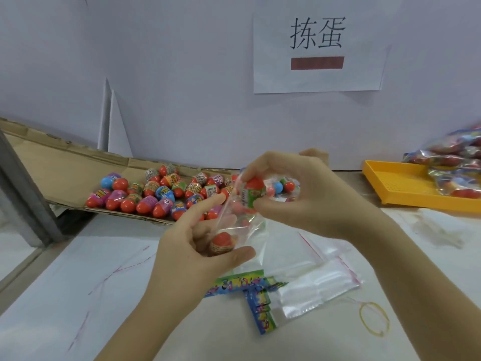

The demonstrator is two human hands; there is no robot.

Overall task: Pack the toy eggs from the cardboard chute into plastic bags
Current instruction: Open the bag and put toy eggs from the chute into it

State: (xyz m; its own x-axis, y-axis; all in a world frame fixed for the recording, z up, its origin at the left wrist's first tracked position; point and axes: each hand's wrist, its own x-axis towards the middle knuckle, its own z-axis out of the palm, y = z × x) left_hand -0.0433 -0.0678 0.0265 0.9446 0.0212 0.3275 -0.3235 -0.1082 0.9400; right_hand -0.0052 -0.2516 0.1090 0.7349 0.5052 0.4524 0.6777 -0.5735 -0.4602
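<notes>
Several toy eggs (145, 194) with red caps and coloured wrappers lie at the low end of the cardboard chute (78, 168) on the left. My left hand (192, 254) grips a clear plastic bag (250, 230) from below; one red-capped egg (223, 242) sits inside it against my fingers. My right hand (307, 194) holds a red-and-green toy egg (251, 191) at the bag's mouth, fingers curled around it. Part of the bag's contents is blurred behind the plastic.
A stack of empty bags (312, 285) with colourful header cards (250, 287) lies on the white table below my hands. A yellow rubber band (374, 319) lies at the right. A yellow tray (406, 183) at the far right holds filled bags (458, 162). A paper sign (317, 48) hangs on the wall.
</notes>
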